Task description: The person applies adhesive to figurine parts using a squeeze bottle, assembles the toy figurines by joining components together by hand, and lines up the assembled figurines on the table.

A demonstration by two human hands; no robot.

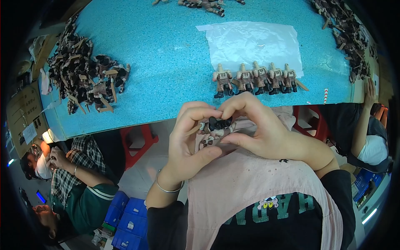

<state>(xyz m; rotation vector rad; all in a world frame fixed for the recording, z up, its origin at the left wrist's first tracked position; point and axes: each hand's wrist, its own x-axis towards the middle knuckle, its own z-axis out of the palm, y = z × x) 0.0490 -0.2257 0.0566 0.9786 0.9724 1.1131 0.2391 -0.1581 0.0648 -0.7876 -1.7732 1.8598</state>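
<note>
A small toy figure [218, 132] with black and pale brownish parts is held between my two hands, just off the table's near edge and above my pink apron. My left hand [185, 139] is curled round one end of it, fingers bent and thumb below. Gripping it from the other side, my right hand [260, 125] has its index finger and thumb bent inward. Fingers cover much of the figure. Just beyond my hands, several headless toy figures [261, 79] lie side by side in a row along the near edge of a clear plastic sheet [254, 43].
The blue table [162, 75] carries a heap of figure parts [85, 75] at left, another heap [348, 37] at right and some figures [204, 5] at the far edge. Red stools [139, 146] and blue bins [129, 227] stand below. Other people sit on both sides.
</note>
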